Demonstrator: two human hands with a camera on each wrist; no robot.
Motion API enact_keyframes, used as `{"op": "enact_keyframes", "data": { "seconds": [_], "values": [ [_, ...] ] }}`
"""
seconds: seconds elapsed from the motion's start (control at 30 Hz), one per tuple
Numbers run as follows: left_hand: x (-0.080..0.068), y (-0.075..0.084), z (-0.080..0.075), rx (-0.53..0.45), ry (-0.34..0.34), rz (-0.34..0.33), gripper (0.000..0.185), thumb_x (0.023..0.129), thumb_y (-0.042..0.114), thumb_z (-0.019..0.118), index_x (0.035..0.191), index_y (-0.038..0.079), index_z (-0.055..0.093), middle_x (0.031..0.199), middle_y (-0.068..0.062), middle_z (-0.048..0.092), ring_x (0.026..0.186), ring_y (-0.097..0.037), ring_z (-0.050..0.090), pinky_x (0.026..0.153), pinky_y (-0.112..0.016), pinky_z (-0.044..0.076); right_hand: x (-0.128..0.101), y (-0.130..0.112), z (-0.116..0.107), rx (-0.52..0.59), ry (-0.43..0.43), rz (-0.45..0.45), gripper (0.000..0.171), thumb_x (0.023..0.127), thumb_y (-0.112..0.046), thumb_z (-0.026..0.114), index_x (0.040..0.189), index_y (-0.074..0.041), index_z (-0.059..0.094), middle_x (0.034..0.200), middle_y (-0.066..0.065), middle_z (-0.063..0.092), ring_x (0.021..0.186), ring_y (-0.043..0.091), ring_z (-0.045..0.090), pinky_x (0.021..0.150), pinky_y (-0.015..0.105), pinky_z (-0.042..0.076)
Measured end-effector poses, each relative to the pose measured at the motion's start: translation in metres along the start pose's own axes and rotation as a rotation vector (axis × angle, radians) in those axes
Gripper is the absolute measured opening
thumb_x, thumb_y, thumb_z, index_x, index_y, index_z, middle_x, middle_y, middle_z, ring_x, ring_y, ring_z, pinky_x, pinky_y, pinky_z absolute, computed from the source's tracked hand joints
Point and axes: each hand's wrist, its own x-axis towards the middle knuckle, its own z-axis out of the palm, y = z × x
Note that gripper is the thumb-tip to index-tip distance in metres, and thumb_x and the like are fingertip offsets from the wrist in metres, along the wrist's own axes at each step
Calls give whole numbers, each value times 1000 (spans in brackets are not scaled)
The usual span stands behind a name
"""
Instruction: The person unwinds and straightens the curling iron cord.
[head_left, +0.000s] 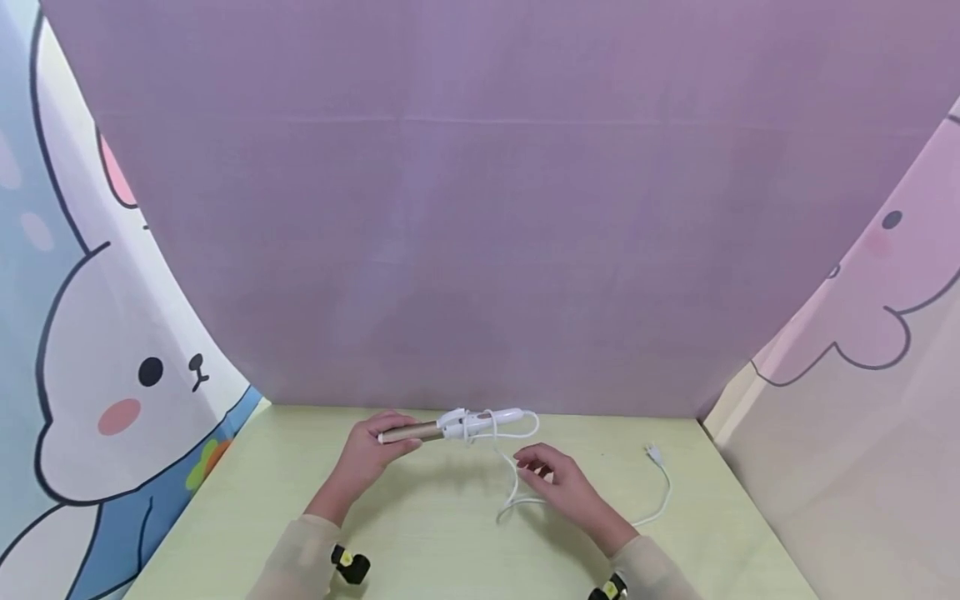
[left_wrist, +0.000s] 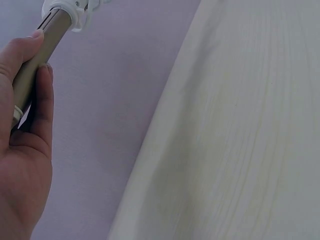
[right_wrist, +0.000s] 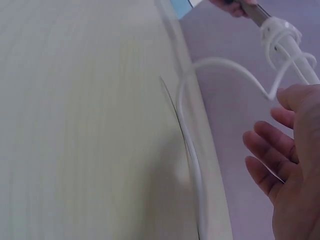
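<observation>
A curling iron (head_left: 450, 427) with a gold barrel and white handle is held level above the pale green table (head_left: 420, 533). My left hand (head_left: 372, 450) grips the barrel end (left_wrist: 35, 65), fingers curled round it. The white cord (head_left: 513, 487) is looped round the handle (right_wrist: 285, 42), then hangs down to the table and runs right to its plug (head_left: 654, 453). My right hand (head_left: 555, 477) hovers below the handle with relaxed, spread fingers (right_wrist: 270, 155), close to the hanging cord (right_wrist: 192, 150) and holding nothing.
A purple backdrop (head_left: 480, 208) rises behind the table. Cartoon-print panels stand at the left (head_left: 112, 358) and right (head_left: 862, 350). Black wrist mounts (head_left: 351, 565) show near the bottom edge.
</observation>
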Motion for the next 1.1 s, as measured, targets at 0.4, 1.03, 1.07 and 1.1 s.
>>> {"op": "enact_keyframes", "data": {
  "seconds": [0.4, 1.03, 1.07, 1.1],
  "values": [
    [-1, -2, 4, -9, 9, 1, 31, 87, 10, 96, 117, 12, 85, 117, -10, 76, 94, -22, 69, 77, -27, 59, 1, -22, 41, 188, 209, 141, 14, 102, 0, 76, 114, -3, 71, 88, 7, 70, 68, 10, 60, 60, 20, 50],
    [-3, -7, 5, 22, -46, 12, 28, 88, 14, 97, 114, 14, 86, 114, -7, 78, 94, -25, 69, 75, -27, 59, 9, -71, -1, 275, 248, 114, 6, 112, -10, 67, 113, -4, 66, 69, 12, 56, 44, 10, 52, 35, 32, 46],
    [-3, -7, 5, 26, -58, 11, 28, 88, 15, 96, 114, 15, 86, 115, -7, 78, 95, -25, 70, 75, -27, 59, 10, -70, -6, 246, 251, 96, 5, 111, -9, 68, 112, -4, 68, 69, 10, 56, 44, 8, 50, 34, 30, 44],
    [-3, -8, 5, 30, -72, 11, 28, 88, 16, 96, 114, 15, 86, 116, -6, 78, 96, -24, 70, 76, -28, 59, 12, -69, -11, 213, 254, 76, 3, 110, -9, 70, 111, -6, 70, 68, 8, 55, 43, 7, 49, 34, 28, 42]
  ]
}}
